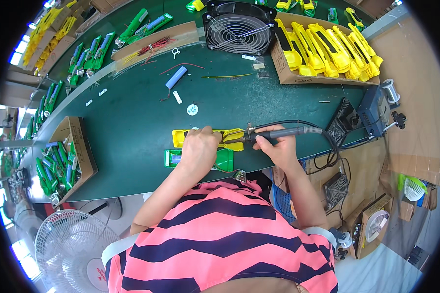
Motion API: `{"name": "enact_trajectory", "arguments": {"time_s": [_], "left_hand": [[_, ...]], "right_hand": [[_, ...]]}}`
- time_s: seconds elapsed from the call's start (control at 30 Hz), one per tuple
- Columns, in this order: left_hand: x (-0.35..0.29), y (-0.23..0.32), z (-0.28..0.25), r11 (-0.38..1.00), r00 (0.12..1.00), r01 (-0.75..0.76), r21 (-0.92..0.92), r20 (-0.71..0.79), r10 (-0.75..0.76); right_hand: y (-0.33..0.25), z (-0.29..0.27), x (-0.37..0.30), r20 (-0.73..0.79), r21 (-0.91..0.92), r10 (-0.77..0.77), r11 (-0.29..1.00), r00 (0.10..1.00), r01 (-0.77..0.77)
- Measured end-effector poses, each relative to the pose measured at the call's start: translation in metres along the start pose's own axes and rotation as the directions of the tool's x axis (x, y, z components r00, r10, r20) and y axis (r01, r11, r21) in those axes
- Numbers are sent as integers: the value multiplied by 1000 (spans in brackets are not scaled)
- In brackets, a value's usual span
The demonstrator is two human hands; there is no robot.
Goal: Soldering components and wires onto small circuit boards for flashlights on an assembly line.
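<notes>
A yellow plastic housing (178, 138) lies crosswise near the table's front edge. My left hand (200, 149) reaches over it, fingers bent and pinched together at its inner side; what they pinch is hidden. In my right hand (282, 149) is a soldering iron (293, 132) with a grey handle, its tip pointing left into the housing by my left fingertips. Just below, on the near side, lies a green plastic housing (225, 159) with a blue cell inside, partly covered by my left wrist.
Yellow housings fill a cardboard box (291, 77) at the back right, beside a black fan (239, 31). A blue soldering station (372, 113) and solder spool (390, 91) stand right. Left is a box (78, 146) of green units. A blue cell (176, 77) and loose wires (154, 45) lie behind.
</notes>
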State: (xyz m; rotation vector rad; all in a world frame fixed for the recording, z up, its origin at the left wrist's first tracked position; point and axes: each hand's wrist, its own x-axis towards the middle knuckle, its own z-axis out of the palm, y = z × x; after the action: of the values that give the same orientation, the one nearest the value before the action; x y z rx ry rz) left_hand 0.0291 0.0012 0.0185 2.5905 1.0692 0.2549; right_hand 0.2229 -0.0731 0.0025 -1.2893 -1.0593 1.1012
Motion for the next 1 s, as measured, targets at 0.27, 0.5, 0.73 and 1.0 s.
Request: {"name": "enact_trajectory", "arguments": {"time_s": [0.27, 0.5, 0.73, 1.0], "left_hand": [[2, 1, -1, 999, 1000, -4, 34, 27, 3], [2, -1, 3, 997, 1000, 12, 71, -22, -11], [2, 0, 3, 998, 1000, 14, 69, -24, -12], [-1, 2, 1, 998, 999, 15, 64, -33, -13]], "right_hand": [[5, 2, -5, -39, -76, -48, 996, 998, 45], [-12, 4, -19, -157, -12, -131, 991, 979, 130], [-9, 32, -41, 1, -365, -307, 886, 952, 287], [1, 48, -36, 149, -450, -26, 888, 988, 92]]}}
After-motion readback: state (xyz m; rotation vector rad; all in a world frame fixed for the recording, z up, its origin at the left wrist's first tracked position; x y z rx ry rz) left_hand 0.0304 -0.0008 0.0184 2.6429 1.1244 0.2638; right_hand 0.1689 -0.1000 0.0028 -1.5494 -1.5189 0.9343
